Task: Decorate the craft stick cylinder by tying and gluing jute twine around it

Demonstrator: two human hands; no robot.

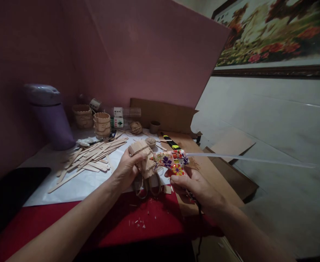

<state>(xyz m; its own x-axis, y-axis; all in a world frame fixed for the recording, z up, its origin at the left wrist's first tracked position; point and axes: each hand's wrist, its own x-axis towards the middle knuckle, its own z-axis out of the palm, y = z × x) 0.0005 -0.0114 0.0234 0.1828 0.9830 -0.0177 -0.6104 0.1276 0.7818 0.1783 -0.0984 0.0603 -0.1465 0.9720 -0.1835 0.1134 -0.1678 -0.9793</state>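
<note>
My left hand (128, 167) is closed around a small cup-shaped piece made of wooden sticks (146, 165), tilted on its side with twine about it. In my right hand (188, 182) is a flower-patterned hot glue gun (171, 162), its nozzle pointing left at the wooden piece. The tip is at or very near the piece; I cannot tell whether it touches. A long clear glue stick (244, 157) sticks out of the gun's back. Below the piece are the scissors' handles (154, 183), partly hidden. A ball of twine (150, 142) lies just behind it.
Loose craft sticks (94, 158) are piled on white paper to the left. Behind them stand two wooden cups (102, 123) and a purple tumbler (52, 120). A black-and-yellow utility knife (172, 141) lies on cardboard (211, 171). Scraps dot the red cloth (116, 222).
</note>
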